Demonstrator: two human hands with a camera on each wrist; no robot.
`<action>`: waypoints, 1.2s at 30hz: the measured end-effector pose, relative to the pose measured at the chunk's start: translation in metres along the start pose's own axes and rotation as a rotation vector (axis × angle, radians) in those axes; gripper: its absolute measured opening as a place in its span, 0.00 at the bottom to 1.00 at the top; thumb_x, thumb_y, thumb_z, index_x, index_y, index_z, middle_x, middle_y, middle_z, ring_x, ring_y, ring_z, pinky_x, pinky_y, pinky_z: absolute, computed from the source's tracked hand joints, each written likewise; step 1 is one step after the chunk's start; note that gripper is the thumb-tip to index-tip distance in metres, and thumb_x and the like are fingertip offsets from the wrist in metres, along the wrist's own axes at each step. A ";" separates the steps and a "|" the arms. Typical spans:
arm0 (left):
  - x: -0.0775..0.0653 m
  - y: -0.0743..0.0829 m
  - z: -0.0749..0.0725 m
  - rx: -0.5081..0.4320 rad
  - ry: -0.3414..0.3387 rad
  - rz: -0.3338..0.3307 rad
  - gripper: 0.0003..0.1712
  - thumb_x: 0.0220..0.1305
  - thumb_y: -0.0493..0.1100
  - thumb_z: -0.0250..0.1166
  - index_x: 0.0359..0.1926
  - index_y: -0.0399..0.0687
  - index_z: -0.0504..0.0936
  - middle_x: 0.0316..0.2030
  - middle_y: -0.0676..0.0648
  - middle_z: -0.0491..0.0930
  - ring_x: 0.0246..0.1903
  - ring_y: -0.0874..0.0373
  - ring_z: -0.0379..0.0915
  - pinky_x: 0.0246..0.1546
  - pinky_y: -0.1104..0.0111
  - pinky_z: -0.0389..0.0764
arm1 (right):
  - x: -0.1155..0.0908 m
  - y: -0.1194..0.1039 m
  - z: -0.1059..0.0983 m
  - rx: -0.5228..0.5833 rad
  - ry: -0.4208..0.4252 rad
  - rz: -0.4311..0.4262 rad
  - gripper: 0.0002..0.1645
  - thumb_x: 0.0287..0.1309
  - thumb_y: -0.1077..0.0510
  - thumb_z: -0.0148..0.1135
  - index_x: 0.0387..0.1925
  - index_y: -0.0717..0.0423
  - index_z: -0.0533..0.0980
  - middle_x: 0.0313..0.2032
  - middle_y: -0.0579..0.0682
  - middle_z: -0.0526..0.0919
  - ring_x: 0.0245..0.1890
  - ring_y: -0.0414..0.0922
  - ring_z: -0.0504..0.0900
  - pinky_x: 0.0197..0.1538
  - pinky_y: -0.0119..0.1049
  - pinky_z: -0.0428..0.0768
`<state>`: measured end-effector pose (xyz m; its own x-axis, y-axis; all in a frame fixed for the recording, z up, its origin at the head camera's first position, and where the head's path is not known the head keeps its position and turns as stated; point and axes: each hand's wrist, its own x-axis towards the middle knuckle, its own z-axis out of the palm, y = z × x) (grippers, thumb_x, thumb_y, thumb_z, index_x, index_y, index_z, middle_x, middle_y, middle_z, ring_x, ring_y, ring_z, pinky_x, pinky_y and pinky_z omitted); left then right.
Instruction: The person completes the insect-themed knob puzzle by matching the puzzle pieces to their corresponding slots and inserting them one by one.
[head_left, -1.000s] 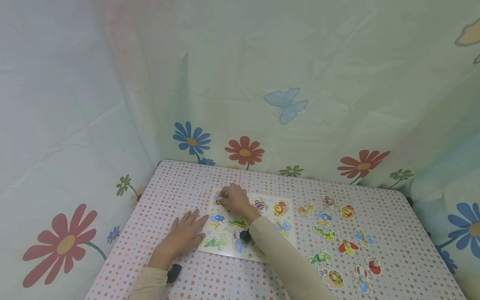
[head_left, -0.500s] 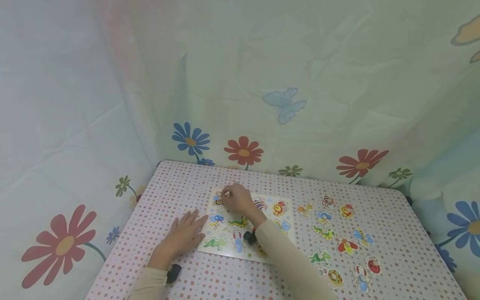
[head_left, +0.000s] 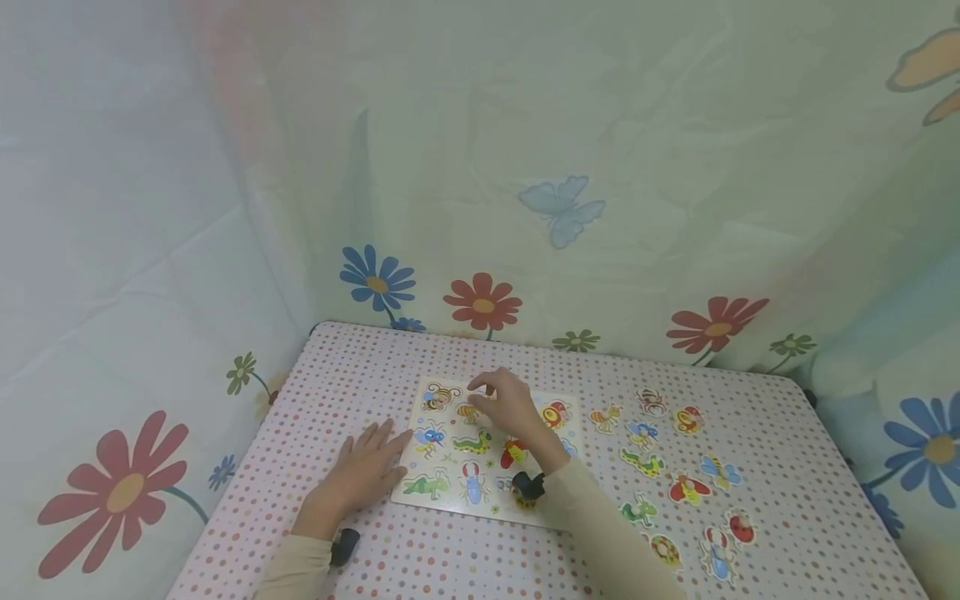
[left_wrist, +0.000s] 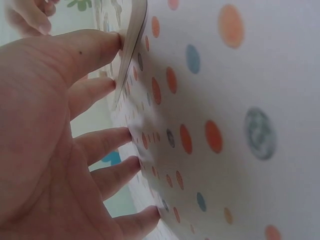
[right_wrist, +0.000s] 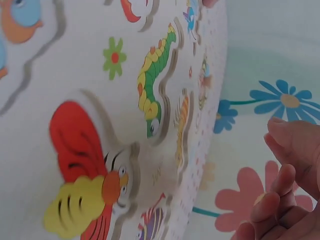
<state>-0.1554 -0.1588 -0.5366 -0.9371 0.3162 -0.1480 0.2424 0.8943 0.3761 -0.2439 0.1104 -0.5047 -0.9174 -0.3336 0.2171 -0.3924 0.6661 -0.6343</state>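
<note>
A wooden insect puzzle board lies on the table, with a striped bee in its upper left corner. My right hand hovers over the board's upper middle, thumb and fingertips apart and nothing between them. Below it is the board's caterpillar picture, beside a red-winged bug picture; both sit in cut-out outlines. My left hand lies with fingers spread at the board's left edge. In the left wrist view its thumb touches that edge and other fingertips rest on the tablecloth.
Loose insect pieces lie right of the board, among them a caterpillar, a ladybug and a beetle. My right sleeve partly covers a snail piece. A flowered curtain stands behind the dotted table.
My right hand has let go of the striped bee and moved right and up from the corner, uncovering it. The left hand stays in place. The head view has shifted slightly.
</note>
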 end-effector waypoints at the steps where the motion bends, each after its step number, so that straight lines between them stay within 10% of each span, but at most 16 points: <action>1: 0.000 0.000 0.000 0.000 0.001 -0.001 0.34 0.73 0.53 0.59 0.76 0.55 0.64 0.76 0.38 0.52 0.75 0.37 0.44 0.69 0.35 0.45 | -0.002 0.001 -0.002 0.006 0.013 -0.001 0.08 0.60 0.60 0.71 0.41 0.56 0.86 0.32 0.45 0.75 0.31 0.43 0.71 0.33 0.39 0.70; 36: 0.001 -0.001 0.000 -0.009 -0.018 -0.002 0.34 0.73 0.53 0.58 0.76 0.55 0.62 0.77 0.38 0.50 0.75 0.37 0.42 0.70 0.35 0.43 | -0.069 0.066 -0.086 -0.081 0.186 0.148 0.10 0.59 0.60 0.72 0.43 0.58 0.85 0.29 0.49 0.74 0.28 0.45 0.67 0.29 0.37 0.68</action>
<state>-0.1561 -0.1591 -0.5369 -0.9330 0.3198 -0.1653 0.2378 0.8923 0.3837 -0.2120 0.2345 -0.4977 -0.9588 -0.1046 0.2641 -0.2500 0.7521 -0.6098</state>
